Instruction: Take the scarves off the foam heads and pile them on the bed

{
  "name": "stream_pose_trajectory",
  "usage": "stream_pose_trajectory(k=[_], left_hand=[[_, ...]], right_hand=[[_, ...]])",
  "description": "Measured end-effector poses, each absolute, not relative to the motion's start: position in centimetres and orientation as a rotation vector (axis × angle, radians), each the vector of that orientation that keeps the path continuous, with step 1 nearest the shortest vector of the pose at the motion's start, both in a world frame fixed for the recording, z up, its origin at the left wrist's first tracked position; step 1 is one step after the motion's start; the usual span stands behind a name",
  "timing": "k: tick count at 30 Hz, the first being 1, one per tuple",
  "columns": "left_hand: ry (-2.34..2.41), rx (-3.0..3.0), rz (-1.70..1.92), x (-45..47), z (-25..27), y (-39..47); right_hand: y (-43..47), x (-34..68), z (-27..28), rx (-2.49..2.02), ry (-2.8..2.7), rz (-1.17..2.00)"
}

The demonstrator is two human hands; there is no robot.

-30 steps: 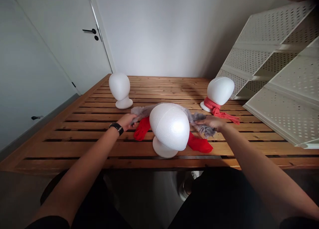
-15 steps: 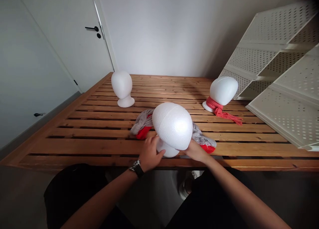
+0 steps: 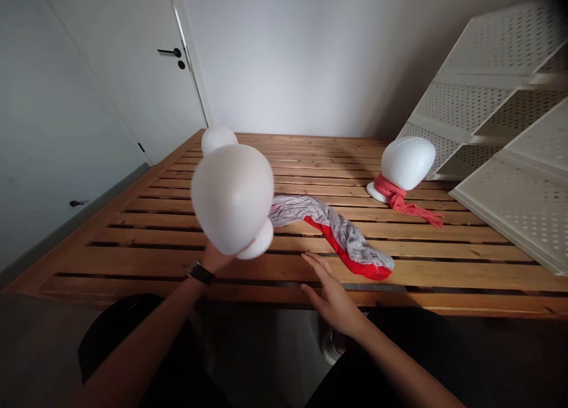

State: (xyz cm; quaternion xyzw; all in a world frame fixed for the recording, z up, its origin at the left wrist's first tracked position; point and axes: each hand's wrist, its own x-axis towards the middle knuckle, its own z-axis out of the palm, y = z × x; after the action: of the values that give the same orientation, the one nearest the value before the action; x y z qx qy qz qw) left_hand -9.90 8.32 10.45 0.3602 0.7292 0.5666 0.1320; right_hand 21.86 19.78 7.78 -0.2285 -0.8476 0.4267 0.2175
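A white foam mannequin head [image 3: 233,198] is tilted over the left part of the table, its round base pointing to the right. My left hand [image 3: 217,258] grips it from below at the neck; most of the fingers are hidden behind the foam. To the right, my right hand [image 3: 331,295] hovers by the table's front edge, fingers stretched and holding nothing. Just beyond it a grey and red scarf [image 3: 337,230] lies in a loose, twisted strip across the slats, its left end hidden behind the foam head.
A second foam head [image 3: 219,139] stands behind the held one, partly covered. At the right stands another foam head [image 3: 407,162] with a coral scarf [image 3: 393,195] around its neck. White perforated racks [image 3: 510,183] lean beside the slatted wooden table [image 3: 155,260].
My left hand has carried the foam head up and left off the grey and red scarf. My right hand has let go of it and opened. More of the scarf now shows.
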Motion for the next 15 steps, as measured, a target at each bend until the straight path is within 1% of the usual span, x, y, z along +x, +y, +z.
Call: stream_pose_trajectory(k=[3, 7, 11, 15], left_hand=[[2.280, 0.991, 1.685, -17.2, 11.7, 8.5], [2.413, 0.851, 1.776, -23.6, 10.1, 9.7], [2.474, 0.773, 1.743, -26.0, 7.4, 11.3], [2.504, 0.726, 1.707, -26.6, 6.4, 12.5]], right_hand=[[20.5, 22.2, 6.8, -0.711, -2.318, 1.148], [20.4, 22.3, 6.2, -0.712, -2.346, 1.173], [20.4, 22.3, 6.2, -0.678, -2.355, 1.159], [20.9, 22.6, 5.9, -0.718, -2.350, 1.147]])
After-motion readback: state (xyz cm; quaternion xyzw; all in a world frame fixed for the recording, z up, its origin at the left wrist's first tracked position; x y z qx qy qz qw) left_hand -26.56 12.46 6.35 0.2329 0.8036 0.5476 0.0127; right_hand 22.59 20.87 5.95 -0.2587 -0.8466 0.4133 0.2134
